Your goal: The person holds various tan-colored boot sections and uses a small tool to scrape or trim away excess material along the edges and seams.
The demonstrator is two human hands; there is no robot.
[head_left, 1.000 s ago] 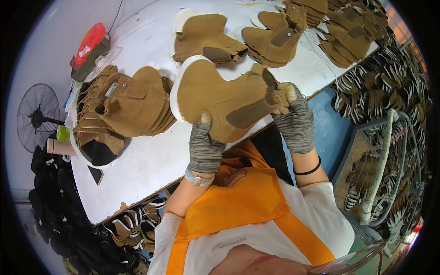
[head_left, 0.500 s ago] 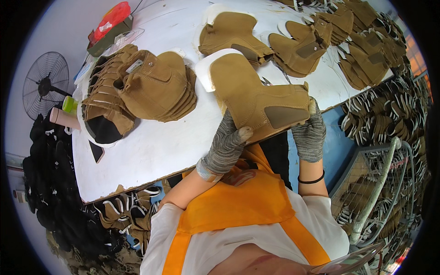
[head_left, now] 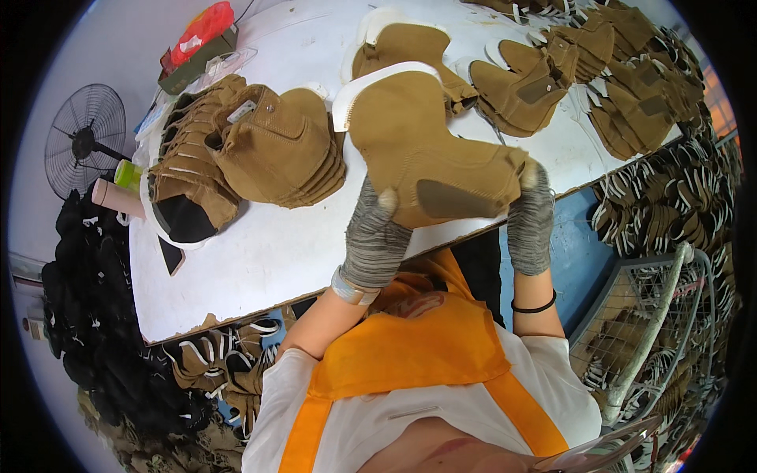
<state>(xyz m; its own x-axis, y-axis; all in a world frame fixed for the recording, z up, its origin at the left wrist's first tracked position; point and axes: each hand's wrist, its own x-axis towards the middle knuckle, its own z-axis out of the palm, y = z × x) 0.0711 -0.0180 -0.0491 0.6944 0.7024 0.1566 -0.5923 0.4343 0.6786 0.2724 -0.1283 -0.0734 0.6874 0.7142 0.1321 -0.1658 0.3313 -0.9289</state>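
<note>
Nearest the camera, an orange apron (head_left: 410, 355) over a white shirt fills the lower edge, smooth cloth with broad straps; the face below it is cut off by the frame. From there both forearms rise to the table's near edge. The left hand (head_left: 374, 236), in a grey knitted glove with a pale cuff, grasps the lower edge of a tan boot upper (head_left: 426, 154), thumb on its face. The right hand (head_left: 530, 217), in the same speckled knit with a thin black band at the wrist, pinches the upper's right end. The piece is held just above the white table (head_left: 260, 252), tilted toward the person: a soft, matte, suede-like shape with stitched seams, a darker oval patch near its lower edge and a white lining showing along its top rim. Its underside and the fingers behind it are hidden.

To the left on the table lies a fanned stack of similar tan uppers (head_left: 276, 150), overlapping so that a count cannot be made, with a dark-lined one (head_left: 185, 217) at its near end. Farther back more flat uppers (head_left: 544, 75) spread across the tabletop. At the far left corner sits a green box (head_left: 193, 67) with a red bag on it, blurred. Beyond the table stands a wire fan (head_left: 83, 142).
</note>
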